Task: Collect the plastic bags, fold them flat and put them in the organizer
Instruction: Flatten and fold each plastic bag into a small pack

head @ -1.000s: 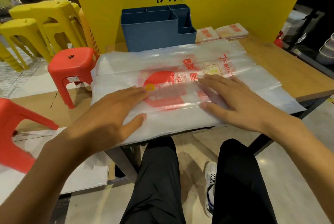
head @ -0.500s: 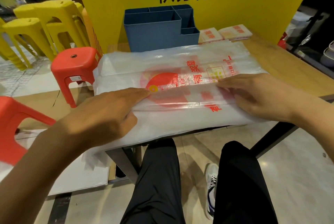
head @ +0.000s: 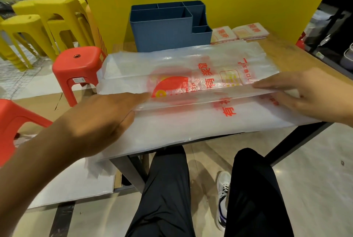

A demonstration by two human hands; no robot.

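Note:
A large translucent plastic bag [head: 191, 122] with red print lies flat across the wooden table [head: 290, 53]. Its near long edge is doubled over toward the middle, forming a raised fold. My left hand [head: 103, 122] pinches the left end of that fold, fingers on top and thumb beneath. At the right end my right hand [head: 309, 95] pinches it the same way. The blue organizer [head: 162, 32] stands behind the bag with its compartments showing nothing inside. Two folded bags [head: 223, 34] [head: 250, 31] lie to its right.
A yellow sign board [head: 210, 17] rises right behind the organizer. A red stool [head: 78, 64] and stacked yellow stools [head: 38, 24] stand to the left, with another red stool [head: 11, 118] nearer. A white sheet [head: 76, 185] lies on the floor. My legs are under the table edge.
Both hands went from pressing flat on the bag to gripping its near edge. They have carried that edge up and away from me, so a long fold now lies over the red print.

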